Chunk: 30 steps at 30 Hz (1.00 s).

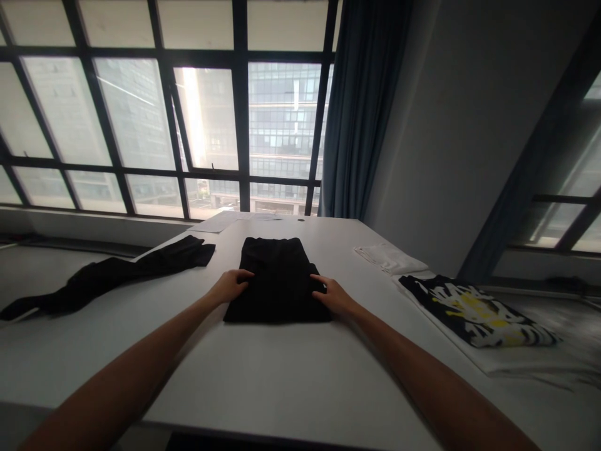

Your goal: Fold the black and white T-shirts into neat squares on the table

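2 bare hands flank a folded black garment [277, 288] lying flat on the middle of the white worktop [277, 376]. From where I stand, the left hand [228, 286] touches its left edge and the right hand [332, 294] its right edge. Each grip is partly open, thumb and forefinger parted against the cloth, with nothing clasped between them. Off to the left, 1 crumpled black cloth [131, 268] stretches across the worktop; on the right lie a white folded cloth [392, 257] and, nearer the person, a dark garment with a white-and-yellow print [479, 311]. Papers [216, 222] sit at the far end, before the window [211, 119] and blue curtain [361, 106].
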### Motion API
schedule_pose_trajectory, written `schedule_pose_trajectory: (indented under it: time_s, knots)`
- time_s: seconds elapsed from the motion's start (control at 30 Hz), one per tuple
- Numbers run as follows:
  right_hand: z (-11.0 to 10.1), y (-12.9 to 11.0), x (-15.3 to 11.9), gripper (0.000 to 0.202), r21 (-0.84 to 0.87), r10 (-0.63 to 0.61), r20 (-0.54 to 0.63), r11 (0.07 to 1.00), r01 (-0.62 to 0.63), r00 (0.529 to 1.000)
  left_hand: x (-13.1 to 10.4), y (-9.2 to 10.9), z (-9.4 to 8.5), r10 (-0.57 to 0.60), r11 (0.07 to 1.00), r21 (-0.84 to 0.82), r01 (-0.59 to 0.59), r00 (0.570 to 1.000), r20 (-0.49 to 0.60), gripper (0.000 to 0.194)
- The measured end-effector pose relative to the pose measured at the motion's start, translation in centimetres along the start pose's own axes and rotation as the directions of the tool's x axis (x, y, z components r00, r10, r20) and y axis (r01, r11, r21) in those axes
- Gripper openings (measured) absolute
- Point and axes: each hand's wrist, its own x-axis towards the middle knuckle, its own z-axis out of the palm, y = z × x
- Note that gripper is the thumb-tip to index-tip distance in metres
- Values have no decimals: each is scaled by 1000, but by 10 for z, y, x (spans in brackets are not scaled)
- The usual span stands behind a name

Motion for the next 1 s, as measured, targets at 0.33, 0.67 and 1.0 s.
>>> schedule_pose_trajectory:
  time_s: [0.33, 0.67, 1.0]
  knots:
    - [-4, -3, 15, 49, -200, 95, 5, 975, -92, 995, -1, -23, -25, -138, 990, -26, 139, 990, 39, 66]
    - [4, 8, 84, 62, -349, 201, -67, 913, -212, 977, 57, -28, 1, -188, 972, 134, 191, 981, -40, 37]
    - [-17, 16, 95, 23, -263, 130, -168, 949, -172, 977, 75, -52, -19, -135, 869, -467, 162, 987, 90, 37]
